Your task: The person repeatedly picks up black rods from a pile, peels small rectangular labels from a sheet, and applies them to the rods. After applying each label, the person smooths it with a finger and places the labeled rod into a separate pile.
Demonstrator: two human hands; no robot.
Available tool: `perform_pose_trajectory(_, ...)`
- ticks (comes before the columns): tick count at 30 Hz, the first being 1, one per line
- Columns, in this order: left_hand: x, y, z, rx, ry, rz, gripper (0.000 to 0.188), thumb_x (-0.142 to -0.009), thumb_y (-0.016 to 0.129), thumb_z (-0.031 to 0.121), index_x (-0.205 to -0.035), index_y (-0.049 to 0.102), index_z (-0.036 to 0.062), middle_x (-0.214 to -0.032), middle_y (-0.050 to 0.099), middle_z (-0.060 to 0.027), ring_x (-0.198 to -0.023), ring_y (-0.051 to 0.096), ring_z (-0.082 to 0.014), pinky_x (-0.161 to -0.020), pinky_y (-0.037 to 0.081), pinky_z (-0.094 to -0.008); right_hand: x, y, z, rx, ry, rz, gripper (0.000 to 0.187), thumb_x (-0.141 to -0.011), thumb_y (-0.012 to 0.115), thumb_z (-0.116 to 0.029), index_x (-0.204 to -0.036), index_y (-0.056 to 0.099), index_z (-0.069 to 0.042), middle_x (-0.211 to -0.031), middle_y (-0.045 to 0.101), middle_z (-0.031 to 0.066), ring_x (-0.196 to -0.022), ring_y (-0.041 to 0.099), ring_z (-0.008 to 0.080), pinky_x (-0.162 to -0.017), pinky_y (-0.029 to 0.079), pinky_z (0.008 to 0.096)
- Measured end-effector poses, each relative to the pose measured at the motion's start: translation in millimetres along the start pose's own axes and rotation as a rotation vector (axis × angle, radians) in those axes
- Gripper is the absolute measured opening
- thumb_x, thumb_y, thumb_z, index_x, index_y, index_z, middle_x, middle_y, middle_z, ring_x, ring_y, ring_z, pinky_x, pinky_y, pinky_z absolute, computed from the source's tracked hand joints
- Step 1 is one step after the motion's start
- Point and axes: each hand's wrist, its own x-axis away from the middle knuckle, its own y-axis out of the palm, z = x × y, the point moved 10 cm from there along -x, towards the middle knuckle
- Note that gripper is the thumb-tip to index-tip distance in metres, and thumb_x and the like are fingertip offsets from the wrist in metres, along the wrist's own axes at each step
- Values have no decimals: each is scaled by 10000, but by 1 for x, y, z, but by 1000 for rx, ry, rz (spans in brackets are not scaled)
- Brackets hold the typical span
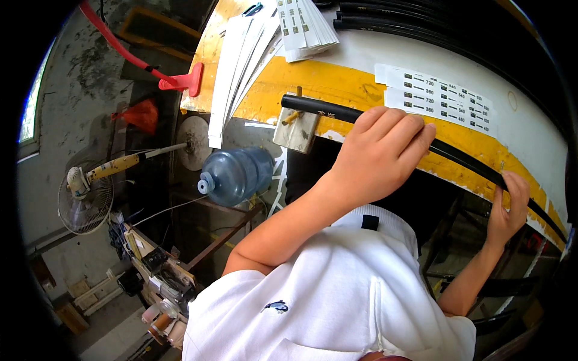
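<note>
- Left hand [385, 150] is over the top of a long black tube [460, 157], back of the hand up, fingers bent together around it and tips pointing off to the right. It's clamped on the tube. Can't really see the thumb from up here.
- Left forearm [298, 219] runs diagonally up and to the right from a bent elbow, crossing in front of the white shirt [325, 289].
- Right hand [510, 207] is further along the same tube, well apart from the left. Looks closed on it too: fingers curled over, thumb on the near side, wrist below.
- Right forearm [472, 274] comes up steeply from the lower right, leaning a bit outward.
- The tube itself slants down to the right along the near edge of the yellow-topped table [337, 75]. Its left end sits over a pale block [296, 131] with yellowish bolts; can't tell if it's actually touching.
- Just beyond the left hand there's a printed label sheet [439, 96] on the table.
- More black tubes [385, 23] lie at the far side, near a fanned stack of printed strips [304, 30].
</note>
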Motion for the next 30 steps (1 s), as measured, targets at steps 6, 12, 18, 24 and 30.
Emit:
perform_pose_trajectory(6, 16, 9, -13, 45, 17, 88, 256, -754, 663, 130, -1008, 686, 110, -980, 650, -20, -895, 631, -187, -825, 482, -324, 12, 22, -2, 2, 46, 3, 395, -733, 687, 189, -1062, 675, -31, -1042, 672, 98, -994, 627, 295, -900, 486, 411)
perform_pose_trajectory(12, 24, 12, -7, 65, 3, 116, 256, -747, 652, 125, -999, 691, 99, -978, 656, -35, -937, 629, -207, -845, 486, -347, 16, 30, -1, -28, 89, -69, 396, -743, 685, 181, -1079, 673, -28, -1080, 662, 103, -1015, 619, 284, -919, 478, 392)
perform_pose_trajectory(18, 27, 12, -8, 97, -5, 149, 278, -731, 653, 134, -1002, 695, 90, -997, 665, -30, -940, 629, -211, -846, 489, -351, 8, 27, -13, -87, 54, -136, 274, -837, 623, 79, -1094, 668, -3, -1101, 655, 119, -1024, 603, 306, -939, 457, 415)
perform_pose_trajectory(24, 22, 14, -5, 97, 0, 112, 266, -717, 687, 121, -981, 700, 96, -980, 666, -38, -942, 644, -222, -830, 502, -348, -6, 23, -15, -48, 91, -71, 250, -847, 618, 67, -1081, 685, 10, -1107, 662, 128, -1043, 604, 300, -954, 457, 399)
perform_pose_trajectory(30, 7, 16, -3, 199, -15, -97, 371, -785, 756, 261, -1067, 693, 29, -1145, 672, -135, -1072, 646, -336, -912, 511, -435, -39, 34, -10, 26, 320, -37, 282, -840, 668, 15, -1110, 707, -55, -1109, 652, 112, -1051, 622, 271, -927, 480, 364)
